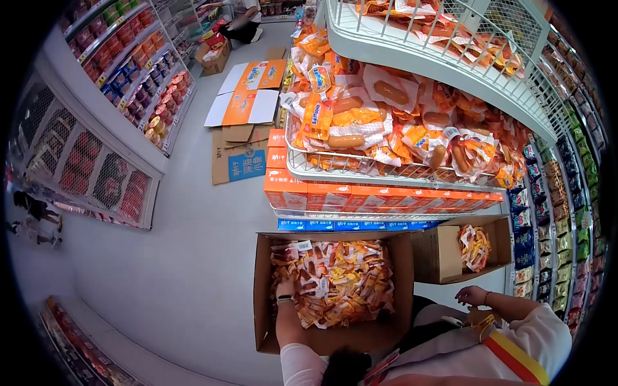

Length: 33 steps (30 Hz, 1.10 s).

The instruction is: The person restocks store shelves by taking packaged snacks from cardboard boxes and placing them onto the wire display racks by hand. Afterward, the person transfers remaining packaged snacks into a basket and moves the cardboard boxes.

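My left hand [285,288], with a watch on the wrist, reaches into the left side of a large cardboard box [261,302]. The box is filled with small wrapped sausage snacks [335,276] in orange, yellow and white packets. Its fingers dip among the packets, so their grip is hidden. My right hand [472,296], a thin band at its wrist, hovers to the right of that box with loosely bent fingers and nothing visible in it. Nearest to it is a smaller open box [444,254] holding more of the packets [475,249].
Ahead, a wire display basket [386,175] overflows with sausage packets, under a curved upper shelf [412,48]. Orange cartons [373,198] are stacked beneath. Flattened cardboard [238,157] lies on the floor. Snack racks [547,225] line the right; another person [248,13] is far back.
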Motion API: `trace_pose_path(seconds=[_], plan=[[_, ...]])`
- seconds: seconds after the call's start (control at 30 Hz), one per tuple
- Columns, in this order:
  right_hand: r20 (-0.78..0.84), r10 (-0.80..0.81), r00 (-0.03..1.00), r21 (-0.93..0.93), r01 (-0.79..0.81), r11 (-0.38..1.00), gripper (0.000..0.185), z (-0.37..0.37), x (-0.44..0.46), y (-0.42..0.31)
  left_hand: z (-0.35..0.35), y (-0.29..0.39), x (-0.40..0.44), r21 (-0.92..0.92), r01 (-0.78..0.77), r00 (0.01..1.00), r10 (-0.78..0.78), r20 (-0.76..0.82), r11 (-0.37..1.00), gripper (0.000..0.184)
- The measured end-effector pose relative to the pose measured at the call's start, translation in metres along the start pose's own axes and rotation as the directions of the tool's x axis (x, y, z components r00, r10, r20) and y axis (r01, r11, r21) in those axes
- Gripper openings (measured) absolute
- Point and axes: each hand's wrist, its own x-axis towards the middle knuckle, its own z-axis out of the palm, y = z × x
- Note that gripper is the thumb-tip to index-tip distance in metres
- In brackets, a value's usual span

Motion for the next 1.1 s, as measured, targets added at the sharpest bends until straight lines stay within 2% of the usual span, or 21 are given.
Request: trace_pose_path(seconds=[0.07,0.1,0.2,0.27,0.33,0.37,0.4,0.43,0.47,0.53,0.63,0.67,0.73,0.8,0.87,0.9,0.97,1.0,1.03,1.07,1.1], plan=[[0.034,-0.151,0.988,-0.008,0.152,0.988,0.027,-0.005,0.000,-0.020,-0.024,0.010,-0.023,0.026,-0.045,0.996,0.047,-0.082,0.999,0.033],[0.034,-0.170,0.985,-0.009,0.170,0.985,0.027,-0.011,-0.001,-0.024,-0.067,0.026,-0.043,-0.078,0.048,0.996,-0.042,0.082,0.996,0.046],[0.021,-0.222,0.975,-0.097,0.223,0.970,0.025,-0.036,-0.009,-0.054,-0.127,0.037,-0.101,-0.248,0.040,0.976,-0.091,-0.200,0.968,0.041],[0.007,-0.395,0.919,-0.076,0.394,0.916,0.022,-0.053,-0.017,-0.089,-0.218,0.071,-0.151,-0.426,-0.035,0.905,-0.152,-0.397,0.904,0.032],[0.020,-0.556,0.831,0.044,0.555,0.831,0.021,-0.066,-0.027,-0.141,-0.292,0.110,-0.186,-0.562,-0.260,0.741,-0.211,-0.638,0.785,0.030],[0.023,-0.612,0.791,0.242,0.590,0.771,0.022,-0.070,-0.028,-0.166,-0.337,0.135,-0.202,-0.649,-0.262,0.749,-0.274,-0.604,0.714,0.030],[0.020,-0.726,0.688,0.186,0.711,0.678,0.026,-0.086,-0.057,-0.213,-0.392,0.170,-0.222,-0.694,-0.336,0.697,-0.327,-0.638,0.637,0.028],[-0.037,-0.862,0.506,0.342,0.817,0.465,0.032,-0.097,-0.080,-0.248,-0.443,0.207,-0.238,-0.727,-0.409,0.646,-0.387,-0.658,0.552,0.026],[-0.047,-0.923,0.383,0.254,0.898,0.360,0.037,-0.122,-0.115,-0.285,-0.484,0.225,-0.240,-0.609,-0.588,0.572,-0.260,-0.778,0.532,0.027],[-0.272,-0.960,-0.072,-0.131,0.991,-0.037,0.043,-0.171,-0.186,-0.336,-0.574,0.286,-0.243,-0.418,-0.791,0.393,-0.154,-0.907,0.446,0.038],[-0.450,-0.780,-0.434,-0.440,0.868,-0.229,0.041,-0.257,-0.268,-0.365,-0.688,0.372,-0.213,-0.087,-0.893,0.099,0.004,-0.995,0.442,0.035],[-0.533,-0.701,-0.474,-0.470,0.855,-0.221,0.041,-0.284,-0.282,-0.367,-0.720,0.412,-0.207,-0.196,-0.930,0.201,-0.016,-0.979,0.312,0.031],[-0.669,-0.408,-0.621,-0.494,0.782,-0.379,0.038,-0.343,-0.300,-0.370,-0.776,0.478,-0.171,0.145,-0.860,-0.060,0.186,-0.981,0.489,0.035],[-0.707,-0.220,-0.672,-0.622,0.739,-0.258,0.047,-0.408,-0.308,-0.352,-0.802,0.540,-0.140,0.229,-0.727,0.019,0.352,-0.936,0.647,0.054],[-0.853,-0.160,-0.497,-0.442,0.851,-0.283,0.064,-0.460,-0.317,-0.329,-0.789,0.580,-0.131,-0.015,-0.846,0.324,0.492,-0.808,0.533,0.072],[-0.851,-0.156,-0.501,-0.449,0.849,-0.281,0.064,-0.490,-0.311,-0.316,-0.781,0.584,-0.122,-0.110,-0.847,0.404,0.496,-0.769,0.520,0.078],[-0.845,-0.213,-0.491,-0.511,0.859,0.043,0.045,-0.541,-0.285,-0.290,-0.758,0.572,-0.102,-0.284,-0.817,0.532,0.466,-0.707,0.502,0.072],[-0.848,-0.210,-0.487,-0.506,0.861,0.046,0.045,-0.557,-0.271,-0.281,-0.745,0.558,-0.098,-0.278,-0.799,0.536,0.422,-0.731,0.534,0.062],[-0.852,-0.434,-0.293,-0.450,0.833,0.322,0.050,-0.569,-0.255,-0.273,-0.729,0.541,-0.096,-0.275,-0.778,0.540,0.377,-0.753,0.565,0.052],[-0.818,-0.574,-0.029,-0.425,0.704,0.569,0.057,-0.572,-0.238,-0.270,-0.708,0.520,-0.084,-0.183,-0.803,0.452,0.379,-0.807,0.567,0.036],[-0.791,-0.611,0.023,-0.494,0.566,0.660,0.073,-0.568,-0.220,-0.271,-0.685,0.499,-0.081,-0.025,-0.754,0.353,0.373,-0.858,0.656,0.031]])
